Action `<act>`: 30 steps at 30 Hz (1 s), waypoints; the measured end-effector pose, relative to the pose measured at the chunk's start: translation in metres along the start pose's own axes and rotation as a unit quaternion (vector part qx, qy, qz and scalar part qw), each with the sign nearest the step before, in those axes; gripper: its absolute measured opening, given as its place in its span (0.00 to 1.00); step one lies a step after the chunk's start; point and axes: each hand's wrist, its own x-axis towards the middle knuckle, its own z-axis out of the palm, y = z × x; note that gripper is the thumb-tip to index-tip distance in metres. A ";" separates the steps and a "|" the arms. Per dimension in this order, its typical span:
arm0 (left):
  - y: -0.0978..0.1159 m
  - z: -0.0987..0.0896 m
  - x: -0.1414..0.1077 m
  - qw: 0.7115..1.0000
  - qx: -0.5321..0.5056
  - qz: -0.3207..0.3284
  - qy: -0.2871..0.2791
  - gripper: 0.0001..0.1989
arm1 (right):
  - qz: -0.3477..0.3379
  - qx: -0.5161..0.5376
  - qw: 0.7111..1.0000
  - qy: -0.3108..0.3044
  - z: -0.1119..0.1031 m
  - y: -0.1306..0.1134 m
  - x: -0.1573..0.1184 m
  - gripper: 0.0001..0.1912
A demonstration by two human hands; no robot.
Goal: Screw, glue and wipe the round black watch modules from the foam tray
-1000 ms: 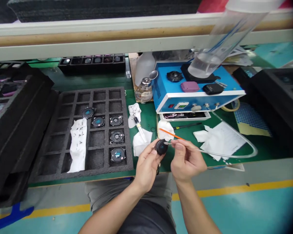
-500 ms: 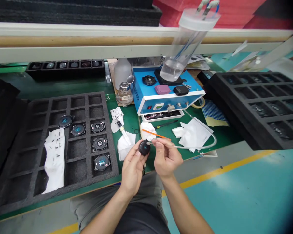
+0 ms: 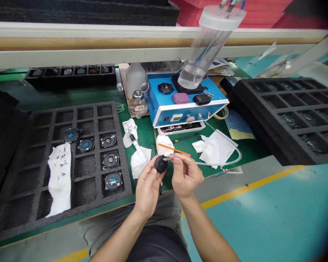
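A round black watch body [image 3: 161, 164] is held between the thumb and fingers of my left hand [image 3: 148, 187], near the table's front edge. My right hand [image 3: 186, 175] pinches a thin nozzle whose tip touches, or nearly touches, the watch's upper right rim. From that hand a clear tube [image 3: 232, 160] curves right and back up to the blue machine [image 3: 190, 105]. An orange stick [image 3: 173, 149] lies on a white wipe [image 3: 164, 142] just behind the hands. A white-handled brush [image 3: 138, 148] rests on wipes to the left.
On the left, a black foam tray [image 3: 98, 196] holds several watches and a stained white cloth [image 3: 60, 178]. Behind are a glass bottle [image 3: 138, 105] and a tall clear cylinder [image 3: 205, 47] on the machine. More foam trays [image 3: 273, 134] are stacked at right.
The whole view has shifted slightly, with the scene a little higher and further left. Both hands keep the same hold on the watch and the nozzle.
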 end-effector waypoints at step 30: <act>-0.001 0.001 0.001 1.000 0.003 0.002 -0.007 0.16 | 0.004 0.010 1.000 -0.001 -0.001 0.002 -0.001 0.09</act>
